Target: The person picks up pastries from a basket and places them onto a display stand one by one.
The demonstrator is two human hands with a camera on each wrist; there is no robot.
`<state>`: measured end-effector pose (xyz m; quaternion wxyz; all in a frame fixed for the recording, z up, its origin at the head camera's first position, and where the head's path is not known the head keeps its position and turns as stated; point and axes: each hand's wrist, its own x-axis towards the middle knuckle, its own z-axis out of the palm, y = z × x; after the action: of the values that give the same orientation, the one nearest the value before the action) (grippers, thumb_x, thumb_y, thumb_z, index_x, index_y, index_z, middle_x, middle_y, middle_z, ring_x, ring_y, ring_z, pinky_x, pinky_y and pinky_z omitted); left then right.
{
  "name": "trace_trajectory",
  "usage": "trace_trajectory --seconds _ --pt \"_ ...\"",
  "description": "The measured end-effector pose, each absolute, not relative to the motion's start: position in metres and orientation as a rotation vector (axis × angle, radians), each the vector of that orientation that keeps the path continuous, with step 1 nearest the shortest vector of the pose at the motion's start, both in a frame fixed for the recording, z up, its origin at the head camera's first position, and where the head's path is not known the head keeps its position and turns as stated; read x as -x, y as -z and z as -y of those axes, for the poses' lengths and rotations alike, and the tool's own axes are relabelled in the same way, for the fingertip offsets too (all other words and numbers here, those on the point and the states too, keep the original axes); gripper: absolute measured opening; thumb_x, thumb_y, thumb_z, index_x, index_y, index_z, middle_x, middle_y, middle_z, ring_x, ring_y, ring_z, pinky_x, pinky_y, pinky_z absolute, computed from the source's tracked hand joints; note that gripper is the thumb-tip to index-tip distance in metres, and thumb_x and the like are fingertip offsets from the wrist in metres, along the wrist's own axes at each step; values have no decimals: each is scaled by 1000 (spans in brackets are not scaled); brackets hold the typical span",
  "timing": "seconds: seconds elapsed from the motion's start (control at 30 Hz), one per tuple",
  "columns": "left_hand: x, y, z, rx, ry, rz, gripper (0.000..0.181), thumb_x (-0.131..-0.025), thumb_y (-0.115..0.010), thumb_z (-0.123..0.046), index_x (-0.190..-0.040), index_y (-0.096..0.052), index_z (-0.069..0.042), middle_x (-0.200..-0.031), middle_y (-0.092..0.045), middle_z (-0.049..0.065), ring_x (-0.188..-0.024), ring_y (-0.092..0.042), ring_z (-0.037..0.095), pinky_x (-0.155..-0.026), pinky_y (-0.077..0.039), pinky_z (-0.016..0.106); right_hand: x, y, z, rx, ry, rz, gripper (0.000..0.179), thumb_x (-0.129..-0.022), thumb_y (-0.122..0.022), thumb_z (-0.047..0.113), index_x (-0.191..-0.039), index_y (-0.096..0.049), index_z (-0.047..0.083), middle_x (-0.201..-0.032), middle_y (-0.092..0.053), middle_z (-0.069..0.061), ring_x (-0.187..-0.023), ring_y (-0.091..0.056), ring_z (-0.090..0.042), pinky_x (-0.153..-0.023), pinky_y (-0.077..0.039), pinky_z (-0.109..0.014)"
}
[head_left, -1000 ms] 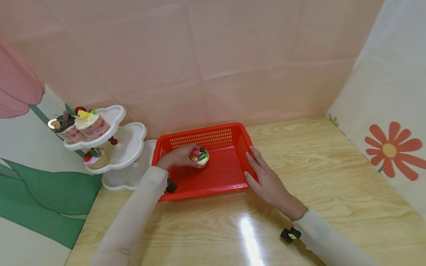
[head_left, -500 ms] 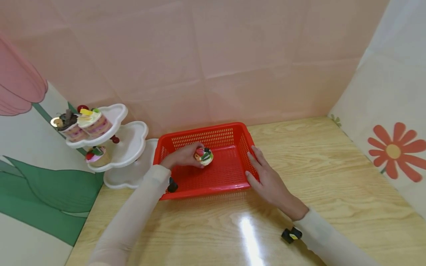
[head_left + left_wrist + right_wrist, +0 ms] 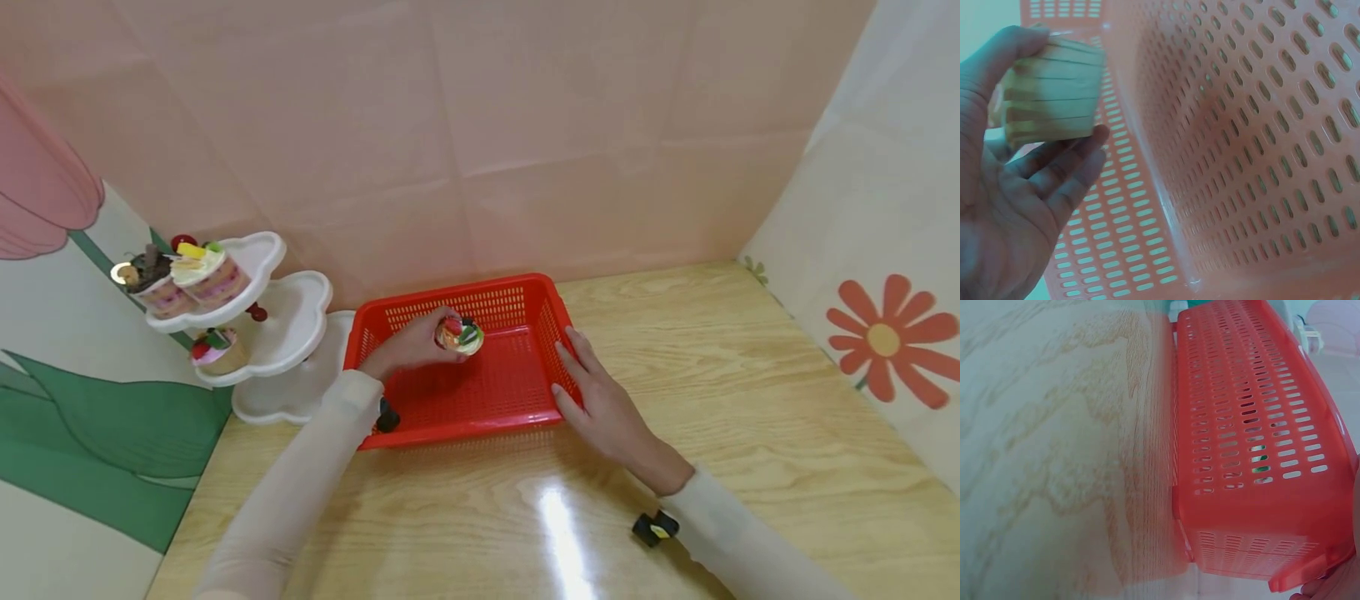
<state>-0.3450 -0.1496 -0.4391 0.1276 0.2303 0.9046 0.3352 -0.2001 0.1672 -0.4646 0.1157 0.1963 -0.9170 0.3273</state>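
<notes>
My left hand [image 3: 416, 342] grips a cupcake [image 3: 460, 336] topped with cream, a red fruit piece and green leaves, over the inside of a red plastic basket [image 3: 491, 431]. In the left wrist view the cupcake's pale pleated cup [image 3: 1054, 94] sits between thumb and fingers, close to the perforated basket wall [image 3: 1260, 112]. My right hand [image 3: 603, 408] rests on the basket's right rim, its fingers mostly straight. Only a small part of that hand [image 3: 1338, 584] shows at the basket's corner in the right wrist view.
At the left stands a white tiered stand [image 3: 288, 337] with scalloped plates. Two decorated cake cups [image 3: 213, 279] occupy its top tier, and a pink-topped cupcake [image 3: 220, 350] the middle one. Behind the basket rises a pink-covered wall [image 3: 525, 150]. The wooden table [image 3: 465, 525] extends in front.
My left hand has lifted the cupcake slightly, away from the basket floor and a little to the right, tilting it. The right hand stays at the rim.
</notes>
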Motion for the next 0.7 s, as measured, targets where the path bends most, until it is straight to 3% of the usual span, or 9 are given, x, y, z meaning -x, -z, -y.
trace_trajectory --seconds 0.4,0.7 --pt "340 433 145 -610 -1085 -2723 69 -81 -86 -36 -135 -47 -18 -122 -59 5 -110 -58 25 -97 -52 44 198 464 -169 -574 -947 2672 64 -102 -56 30 -154 -37 -2 -169 -16 -10 -154 -18 -32 -103 -46 -57" --pt "338 433 148 -549 -1219 -2689 67 -82 -85 -36 -135 -48 -21 -125 -57 2 -112 -57 25 -95 -53 45 198 463 -169 -598 -939 2658 64 -102 -55 32 -153 -37 -4 -169 -17 -10 -154 -17 -32 -99 -50 -55"
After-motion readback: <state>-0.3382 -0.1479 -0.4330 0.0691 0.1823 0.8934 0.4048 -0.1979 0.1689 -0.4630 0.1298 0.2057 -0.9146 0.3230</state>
